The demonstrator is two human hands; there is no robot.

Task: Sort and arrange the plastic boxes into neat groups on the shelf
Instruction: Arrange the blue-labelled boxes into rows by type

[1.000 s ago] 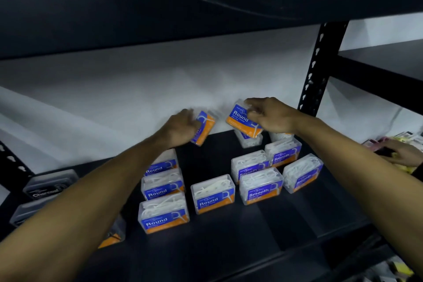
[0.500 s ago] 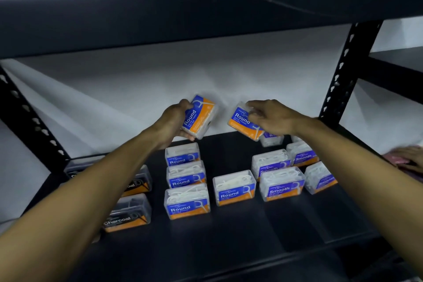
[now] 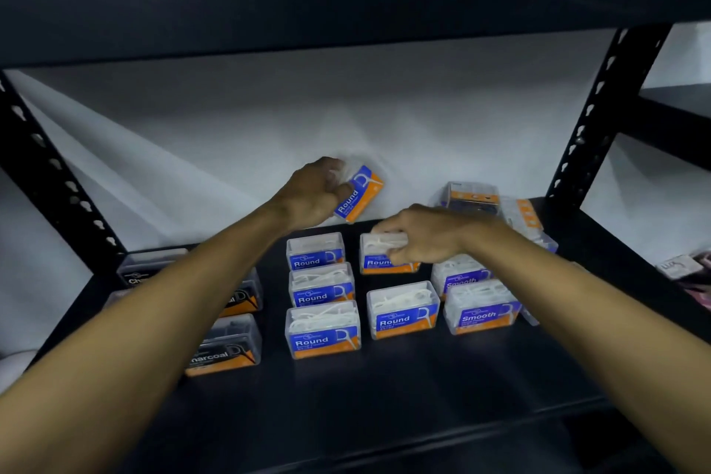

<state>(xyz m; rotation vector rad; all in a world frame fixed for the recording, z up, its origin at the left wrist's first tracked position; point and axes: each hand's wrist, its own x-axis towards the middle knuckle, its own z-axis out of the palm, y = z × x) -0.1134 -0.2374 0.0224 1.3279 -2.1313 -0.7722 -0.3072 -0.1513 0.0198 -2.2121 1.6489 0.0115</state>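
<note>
Since half a second ago, the right hand [image 3: 427,233] has come down from the air and now presses its clear plastic "Round" box with a blue and orange label [image 3: 384,256] onto the black metal shelf [image 3: 384,389], at the back of the second column, just behind another "Round" box [image 3: 402,314]. Its fingers wrap over the box's top and front, so the grip is closed on it. The left hand [image 3: 313,192] holds a second tilted "Round" box [image 3: 359,194] in the air against the white backing sheet [image 3: 231,135], above the back of the left column; thumb and fingers pinch it firmly. Below that hand, three "Round" boxes [image 3: 321,294] stand in a straight column, one behind the other. To the right stand the "Smooth" boxes [image 3: 481,310], partly hidden by the right forearm. On the left, dark "Charcoal" boxes [image 3: 227,348] sit partly behind the left forearm.
</note>
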